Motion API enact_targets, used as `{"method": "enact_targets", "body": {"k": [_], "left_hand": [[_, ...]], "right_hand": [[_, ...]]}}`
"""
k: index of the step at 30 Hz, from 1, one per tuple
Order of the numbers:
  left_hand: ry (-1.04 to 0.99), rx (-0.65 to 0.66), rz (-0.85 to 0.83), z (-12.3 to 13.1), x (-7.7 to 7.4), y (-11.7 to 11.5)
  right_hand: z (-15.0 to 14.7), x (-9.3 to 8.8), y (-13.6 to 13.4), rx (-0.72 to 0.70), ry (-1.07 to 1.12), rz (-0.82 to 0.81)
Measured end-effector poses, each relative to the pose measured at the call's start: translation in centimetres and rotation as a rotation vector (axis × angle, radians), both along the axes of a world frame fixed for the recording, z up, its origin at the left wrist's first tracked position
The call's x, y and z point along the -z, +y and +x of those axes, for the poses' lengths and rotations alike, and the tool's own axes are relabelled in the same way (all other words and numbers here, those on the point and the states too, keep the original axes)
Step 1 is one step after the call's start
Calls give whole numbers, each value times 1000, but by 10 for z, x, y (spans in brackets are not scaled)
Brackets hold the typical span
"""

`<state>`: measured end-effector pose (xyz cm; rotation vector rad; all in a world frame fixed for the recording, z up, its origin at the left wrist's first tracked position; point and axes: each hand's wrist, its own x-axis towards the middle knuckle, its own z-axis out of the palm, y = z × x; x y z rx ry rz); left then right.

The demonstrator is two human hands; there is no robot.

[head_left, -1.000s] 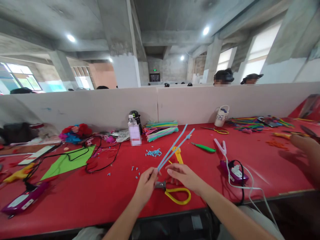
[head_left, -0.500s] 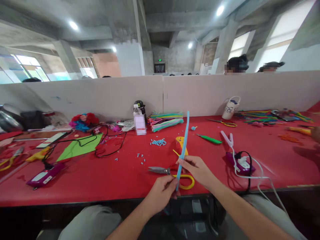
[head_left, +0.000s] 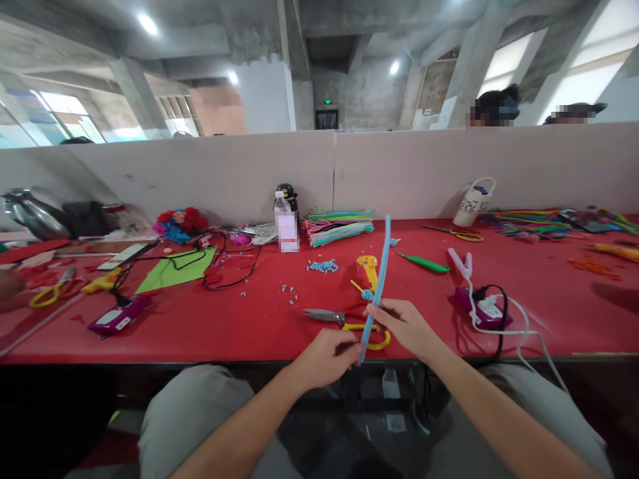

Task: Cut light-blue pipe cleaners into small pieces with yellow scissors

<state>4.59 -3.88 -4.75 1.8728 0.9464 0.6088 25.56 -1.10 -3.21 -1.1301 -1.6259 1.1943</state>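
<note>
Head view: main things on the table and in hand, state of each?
Blue stem: held, slightly curved
Left hand: pinching stem's lower end
Right hand: gripping stem higher up
Large scissors: lying flat
Blue pieces: heaped, some scattered
Clear bottle: upright, capped
White tumbler: upright
Green sheet: lying flat
Right power strip: black plug inserted

Overexposed windows point(head_left: 594, 63), glowing ceiling lamps point(head_left: 147, 24), soft shadows, wide-angle stretching at edges
</note>
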Motion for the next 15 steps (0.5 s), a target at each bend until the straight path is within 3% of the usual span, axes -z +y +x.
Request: {"method": "enact_targets", "body": {"k": [3,9,15], "left_hand": [[-4,-21,19,-3,-4,-1],[-151,-233,77,-12,-13,12],[-212,-229,-10,-10,-12,18]], "right_hand": [[-4,2,-1,-56,-13,-8],[-12,7,-7,-169,-44,-37],[-25,13,-14,-284,-121,-39]]}}
